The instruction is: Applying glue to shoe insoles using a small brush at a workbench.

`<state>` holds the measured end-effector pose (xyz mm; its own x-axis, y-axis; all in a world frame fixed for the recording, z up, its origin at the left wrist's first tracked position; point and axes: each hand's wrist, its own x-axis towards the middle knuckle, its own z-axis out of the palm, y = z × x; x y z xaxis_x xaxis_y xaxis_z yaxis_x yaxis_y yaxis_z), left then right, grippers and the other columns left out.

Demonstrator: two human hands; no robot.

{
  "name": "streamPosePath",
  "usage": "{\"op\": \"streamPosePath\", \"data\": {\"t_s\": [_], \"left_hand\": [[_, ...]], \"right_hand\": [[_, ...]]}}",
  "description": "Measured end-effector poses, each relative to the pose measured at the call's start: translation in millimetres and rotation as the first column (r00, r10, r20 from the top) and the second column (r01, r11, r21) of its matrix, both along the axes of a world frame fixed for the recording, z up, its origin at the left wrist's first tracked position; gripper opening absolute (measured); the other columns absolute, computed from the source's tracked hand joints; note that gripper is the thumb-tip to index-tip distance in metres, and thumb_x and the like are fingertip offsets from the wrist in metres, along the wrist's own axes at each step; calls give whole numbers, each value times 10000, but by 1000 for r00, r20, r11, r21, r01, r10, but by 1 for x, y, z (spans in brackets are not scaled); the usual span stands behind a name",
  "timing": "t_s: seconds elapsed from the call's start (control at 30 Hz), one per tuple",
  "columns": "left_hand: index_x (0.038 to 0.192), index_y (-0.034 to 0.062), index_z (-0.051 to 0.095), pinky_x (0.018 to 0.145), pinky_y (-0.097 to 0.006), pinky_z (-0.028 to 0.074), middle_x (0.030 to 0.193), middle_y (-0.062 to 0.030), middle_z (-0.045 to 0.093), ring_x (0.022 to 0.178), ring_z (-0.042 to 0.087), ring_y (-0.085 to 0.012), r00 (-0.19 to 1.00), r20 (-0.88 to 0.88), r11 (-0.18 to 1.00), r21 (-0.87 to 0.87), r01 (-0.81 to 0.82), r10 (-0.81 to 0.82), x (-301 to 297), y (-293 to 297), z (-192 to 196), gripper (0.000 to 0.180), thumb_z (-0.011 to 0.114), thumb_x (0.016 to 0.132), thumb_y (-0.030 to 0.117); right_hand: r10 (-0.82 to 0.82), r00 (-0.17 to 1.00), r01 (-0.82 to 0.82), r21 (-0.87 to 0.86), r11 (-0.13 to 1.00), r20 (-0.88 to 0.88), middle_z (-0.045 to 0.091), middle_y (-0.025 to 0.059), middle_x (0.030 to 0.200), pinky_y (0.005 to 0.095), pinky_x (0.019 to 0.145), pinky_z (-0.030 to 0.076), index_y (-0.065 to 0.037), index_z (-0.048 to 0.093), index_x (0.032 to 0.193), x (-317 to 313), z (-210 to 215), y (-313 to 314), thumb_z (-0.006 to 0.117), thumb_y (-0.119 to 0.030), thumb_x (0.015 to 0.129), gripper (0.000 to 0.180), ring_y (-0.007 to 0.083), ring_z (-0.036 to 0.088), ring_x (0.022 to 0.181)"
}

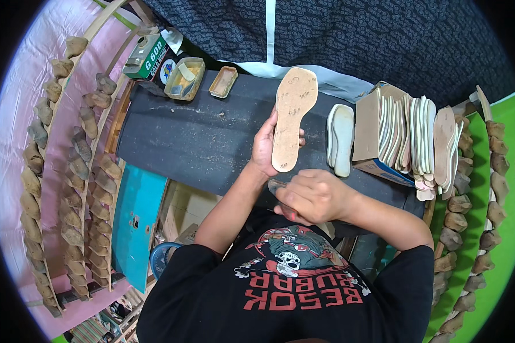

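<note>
Tan insole (294,117) is lying in the grasp at mid-frame, its broad end pointing toward the top and its narrow end pointing down. Along its left edge, dark tabletop (177,131) is offering broad room, stretching toward a plastic tub (180,96) and a smaller tray (219,94) at upper left. To its right, a pale insole pair (341,140) is standing nearer, beside a cardboard box (367,128) that is holding a packed row of insoles (392,128).

Left hand (264,148) is gripping the insole's lower half: the thumb is lying along the left edge, fingertips are showing at the right edge, and the palm is supporting it from beneath. Right hand (313,197) is sitting just below the narrow end, fingers curling tightly around a partly hidden object (290,214), reddish in part; I cannot tell its kind. Both forearms are slanting inward from the lower frame, elbows bending outward.
</note>
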<state>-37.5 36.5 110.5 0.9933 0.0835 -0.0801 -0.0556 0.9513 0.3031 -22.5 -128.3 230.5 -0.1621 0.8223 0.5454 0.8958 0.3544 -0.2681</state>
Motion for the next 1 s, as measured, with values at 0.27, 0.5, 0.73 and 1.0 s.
{"op": "streamPosePath", "data": {"t_s": [0.27,0.5,0.73,1.0], "left_hand": [[1397,105,530,1018,-402,512,1304,-93,640,1157,644,-251,998,7,993,-103,60,-60,-9,-18,13,486,396,1064,433],[1518,206,375,776,-377,592,1241,-101,642,888,701,-227,997,-73,998,55,-35,39,-21,-15,-3,478,382,1079,395],[1578,210,265,867,-378,567,1336,-69,568,1048,657,-204,1000,-4,997,79,-9,9,-45,-35,-12,519,346,1088,361],[1605,190,194,911,-377,554,1426,-75,514,1086,648,-217,996,-83,989,149,-26,38,-55,-25,-12,558,345,1088,338]], "right_hand": [[-346,938,339,265,903,-22,602,64,718,363,572,509,-39,613,938,66,17,16,702,-99,779,192,244,626,601],[-16,995,25,87,996,-100,607,89,732,360,594,514,-20,616,923,15,-15,-6,697,-151,840,175,248,625,637],[-289,835,254,-138,957,-468,641,124,677,343,533,496,2,588,936,91,-9,8,629,-160,963,169,279,668,561],[-227,969,239,141,961,-94,630,95,728,384,614,522,-33,612,980,64,-28,10,693,-98,846,170,265,655,657]]}}
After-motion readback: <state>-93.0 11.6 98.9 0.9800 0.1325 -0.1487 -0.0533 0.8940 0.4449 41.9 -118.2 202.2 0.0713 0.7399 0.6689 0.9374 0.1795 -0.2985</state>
